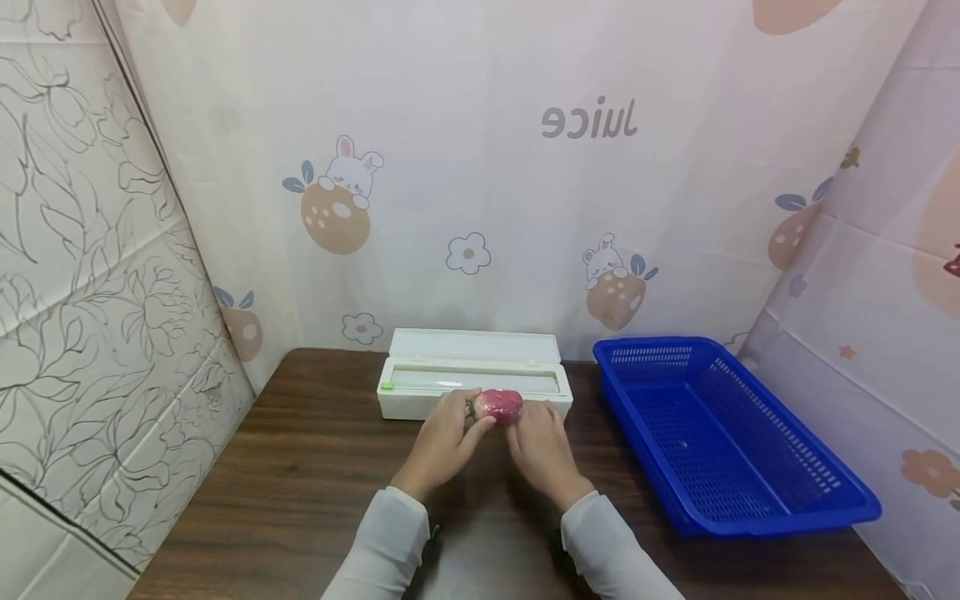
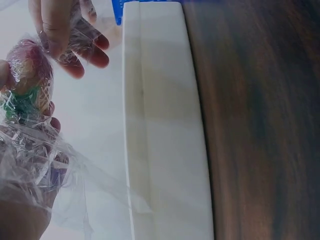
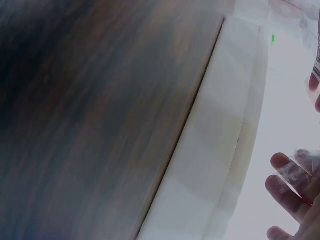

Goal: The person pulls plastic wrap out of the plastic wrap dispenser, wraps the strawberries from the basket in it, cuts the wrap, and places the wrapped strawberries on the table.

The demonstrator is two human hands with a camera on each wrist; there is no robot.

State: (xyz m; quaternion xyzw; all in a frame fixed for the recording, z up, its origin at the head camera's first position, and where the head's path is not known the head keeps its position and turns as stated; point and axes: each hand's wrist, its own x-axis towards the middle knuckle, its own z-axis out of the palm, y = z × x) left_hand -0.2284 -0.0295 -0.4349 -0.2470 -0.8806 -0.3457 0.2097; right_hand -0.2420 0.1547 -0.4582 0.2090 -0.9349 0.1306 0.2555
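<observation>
Wrapped in clear cling film [image 2: 35, 132] is a pinkish-red, fruit-like piece [image 1: 500, 406], pale yellow lower down and green at one end. My left hand [image 1: 442, 442] grips it in front of the white cling film dispenser [image 1: 408, 408]. Loose, crinkled film trails over the left wrist in the left wrist view. My right hand [image 1: 545, 450] is at the piece's red end, pinching cling film between thumb and fingers. Film stretches across the right fingers [image 3: 287, 195] in the right wrist view.
The dispenser's lid [image 1: 472, 343] stands raised at the back, and a green slider [image 1: 387, 386] sits at its left end. A blue plastic basket [image 1: 648, 467] stands to the right on the dark wooden table [image 1: 292, 475]. Printed cloth walls [image 1: 480, 183] enclose the table.
</observation>
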